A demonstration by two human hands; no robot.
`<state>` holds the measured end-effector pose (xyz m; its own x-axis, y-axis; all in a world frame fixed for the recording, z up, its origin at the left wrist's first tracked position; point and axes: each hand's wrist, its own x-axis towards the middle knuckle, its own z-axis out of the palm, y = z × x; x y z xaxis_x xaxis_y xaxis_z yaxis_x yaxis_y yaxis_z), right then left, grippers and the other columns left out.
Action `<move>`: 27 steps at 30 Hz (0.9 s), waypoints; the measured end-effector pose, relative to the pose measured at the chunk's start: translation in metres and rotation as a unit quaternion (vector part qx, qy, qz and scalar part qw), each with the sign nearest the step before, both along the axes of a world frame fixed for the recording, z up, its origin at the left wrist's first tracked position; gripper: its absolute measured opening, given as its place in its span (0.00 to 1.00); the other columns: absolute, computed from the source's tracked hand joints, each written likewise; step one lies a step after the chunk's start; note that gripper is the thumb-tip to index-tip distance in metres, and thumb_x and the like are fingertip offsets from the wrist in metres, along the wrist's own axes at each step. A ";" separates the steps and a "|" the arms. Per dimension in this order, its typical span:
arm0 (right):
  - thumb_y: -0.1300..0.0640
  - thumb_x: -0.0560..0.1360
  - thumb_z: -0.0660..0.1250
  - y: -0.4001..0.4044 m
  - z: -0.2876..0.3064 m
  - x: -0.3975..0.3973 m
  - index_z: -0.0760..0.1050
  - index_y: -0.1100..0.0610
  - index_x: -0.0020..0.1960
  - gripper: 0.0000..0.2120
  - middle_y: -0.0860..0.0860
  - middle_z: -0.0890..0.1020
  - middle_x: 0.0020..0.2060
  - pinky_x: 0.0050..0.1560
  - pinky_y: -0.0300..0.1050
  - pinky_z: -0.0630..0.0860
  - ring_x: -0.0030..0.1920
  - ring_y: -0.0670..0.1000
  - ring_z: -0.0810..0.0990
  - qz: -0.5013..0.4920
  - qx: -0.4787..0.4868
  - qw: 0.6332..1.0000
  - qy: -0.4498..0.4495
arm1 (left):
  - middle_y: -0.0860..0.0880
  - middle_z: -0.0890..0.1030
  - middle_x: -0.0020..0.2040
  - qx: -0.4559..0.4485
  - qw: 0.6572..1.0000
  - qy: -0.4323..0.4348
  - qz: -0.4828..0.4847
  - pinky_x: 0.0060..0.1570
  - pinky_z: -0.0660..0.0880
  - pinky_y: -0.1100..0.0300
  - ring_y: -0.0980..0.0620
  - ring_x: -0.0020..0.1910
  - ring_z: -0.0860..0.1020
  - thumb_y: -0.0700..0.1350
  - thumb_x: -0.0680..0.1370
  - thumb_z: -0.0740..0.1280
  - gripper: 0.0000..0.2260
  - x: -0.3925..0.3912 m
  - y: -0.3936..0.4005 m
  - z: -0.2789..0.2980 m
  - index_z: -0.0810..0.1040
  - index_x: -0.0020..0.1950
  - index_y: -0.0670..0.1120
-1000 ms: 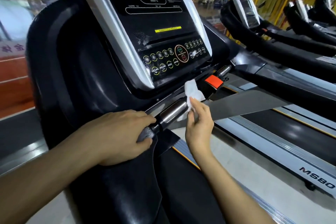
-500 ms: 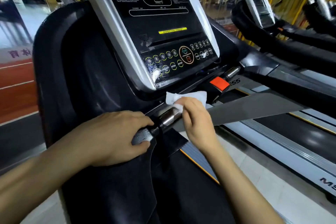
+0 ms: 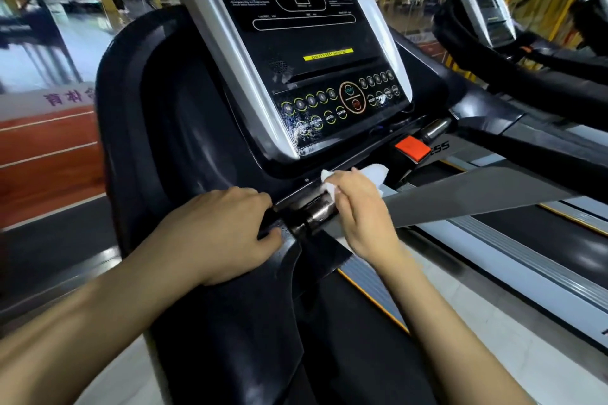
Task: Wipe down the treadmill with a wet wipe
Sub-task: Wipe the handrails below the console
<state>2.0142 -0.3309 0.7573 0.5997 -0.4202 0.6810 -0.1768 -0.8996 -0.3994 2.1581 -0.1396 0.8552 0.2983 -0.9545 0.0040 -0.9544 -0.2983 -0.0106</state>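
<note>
A black treadmill (image 3: pixel 171 128) with a silver-framed console (image 3: pixel 309 52) fills the view. My left hand (image 3: pixel 223 233) grips the left end of the front handlebar, fingers curled round it. The bar's shiny metal sensor section (image 3: pixel 317 212) shows between my hands. My right hand (image 3: pixel 362 210) holds a white wet wipe (image 3: pixel 375 174) and presses it onto the bar just under the console. Part of the wipe is hidden beneath my fingers.
A red stop tab (image 3: pixel 413 148) sits right of the wipe, with the grey belt deck (image 3: pixel 493 194) beyond. Another treadmill (image 3: pixel 487 10) stands to the right. Red track flooring (image 3: pixel 46 158) lies to the left.
My right hand turned from beside the bar to on top of it and carried the wipe left along the bar toward my left hand. My left hand kept its grip.
</note>
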 end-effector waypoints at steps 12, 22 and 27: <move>0.64 0.82 0.57 0.006 -0.005 0.007 0.78 0.59 0.52 0.11 0.52 0.80 0.50 0.61 0.64 0.72 0.52 0.57 0.77 -0.007 0.044 0.997 -0.057 | 0.52 0.83 0.54 0.010 1.000 -0.018 -0.004 0.57 0.78 0.50 0.49 0.55 0.81 0.66 0.78 0.56 0.24 0.002 -0.003 -0.004 0.78 0.62 0.53; 0.63 0.85 0.55 -0.017 -0.026 -0.007 0.75 0.54 0.70 0.18 0.53 0.73 0.72 0.77 0.51 0.62 0.77 0.50 0.66 -0.014 0.149 0.982 -0.113 | 0.61 0.76 0.67 -0.017 0.995 -0.060 -0.082 0.63 0.74 0.55 0.55 0.64 0.77 0.66 0.80 0.50 0.24 0.002 0.010 0.001 0.69 0.74 0.61; 0.66 0.85 0.53 0.005 -0.022 0.002 0.69 0.51 0.76 0.23 0.51 0.62 0.79 0.79 0.45 0.56 0.79 0.43 0.56 -0.116 0.256 0.946 -0.161 | 0.59 0.83 0.57 -0.137 0.982 -0.036 -0.125 0.59 0.76 0.53 0.54 0.56 0.82 0.63 0.78 0.51 0.24 0.039 0.039 0.011 0.81 0.62 0.56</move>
<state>2.0165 -0.3260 0.7354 0.2470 -0.8392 0.4845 -0.1419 -0.5259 -0.8386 2.1972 -0.1004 0.8660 0.0444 -0.9579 0.2838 -0.9979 -0.0560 -0.0327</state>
